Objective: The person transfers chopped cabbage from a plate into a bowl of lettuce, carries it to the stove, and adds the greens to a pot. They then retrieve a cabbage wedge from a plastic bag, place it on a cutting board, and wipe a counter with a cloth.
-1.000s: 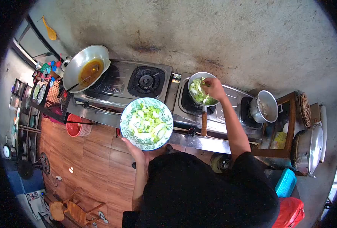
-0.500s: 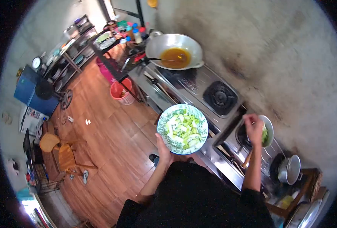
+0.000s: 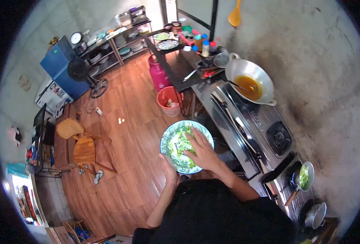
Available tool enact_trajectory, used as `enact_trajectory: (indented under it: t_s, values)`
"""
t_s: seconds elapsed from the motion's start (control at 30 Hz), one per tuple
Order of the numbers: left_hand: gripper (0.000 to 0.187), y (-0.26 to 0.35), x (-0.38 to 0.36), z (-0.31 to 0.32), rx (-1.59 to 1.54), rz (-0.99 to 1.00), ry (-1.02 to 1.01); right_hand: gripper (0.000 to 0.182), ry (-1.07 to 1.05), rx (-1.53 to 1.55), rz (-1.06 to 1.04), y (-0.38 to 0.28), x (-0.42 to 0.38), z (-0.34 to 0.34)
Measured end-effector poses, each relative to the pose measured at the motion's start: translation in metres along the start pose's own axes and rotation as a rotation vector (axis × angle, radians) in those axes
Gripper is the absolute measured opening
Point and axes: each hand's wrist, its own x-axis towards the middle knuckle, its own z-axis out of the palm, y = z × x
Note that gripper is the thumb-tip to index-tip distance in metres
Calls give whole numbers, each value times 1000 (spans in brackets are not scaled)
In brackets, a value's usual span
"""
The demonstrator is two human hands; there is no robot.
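My left hand [image 3: 170, 172] grips the lower left rim of a patterned bowl [image 3: 166, 136] with a blue edge, held in front of my body. Chopped pale-green vegetables [image 3: 178, 145] lie inside it. Over the bowl's right side reaches my right hand [image 3: 204, 153], its fingers spread and touching the pieces; whether any are between the fingertips I cannot make out. To the right, a small frying pan [image 3: 311, 170] with a wooden handle sits on the stove, holding some cut greens [image 3: 304, 176].
A large wok [image 3: 262, 75] with brown oil rests on the far burner. A bare burner [image 3: 279, 138] lies between wok and pan, and a metal pot [image 3: 316, 215] stands nearest on the right. A red bucket [image 3: 170, 110] and pink gas cylinder [image 3: 159, 75] are on the floor.
My right hand has moved left from the frying pan to the vegetables in the bowl. My view has turned, shifting the stove rightward; my left hand still holds the bowl.
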Motion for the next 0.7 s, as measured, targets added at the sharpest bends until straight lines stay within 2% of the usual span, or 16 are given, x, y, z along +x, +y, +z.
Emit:
enact_trajectory:
  t_s: [0.17,0.2,0.3,0.43,0.5,0.63,0.67,0.7]
  values:
    - [77,-43,27,-20,-38,179,131,49,-244,288,-245,49,29,34]
    - [77,-46,30,-18,-51,187,196,40,-223,345,-281,55,38,31]
    - [73,-60,44,-22,-134,281,342,40,-197,364,-292,84,69,32]
    - [77,-74,57,-30,-121,330,295,41,-209,363,-318,96,87,57]
    - [70,-72,66,-27,-142,369,362,42,-210,351,-414,91,94,82]
    - [70,-65,110,-39,-168,374,320,46,-369,171,-578,84,138,91]
    - [71,-56,124,-41,-191,365,321,46,-246,158,-603,81,154,98]
    - [71,-44,138,-41,-212,349,324,46,-239,154,-593,76,175,104]
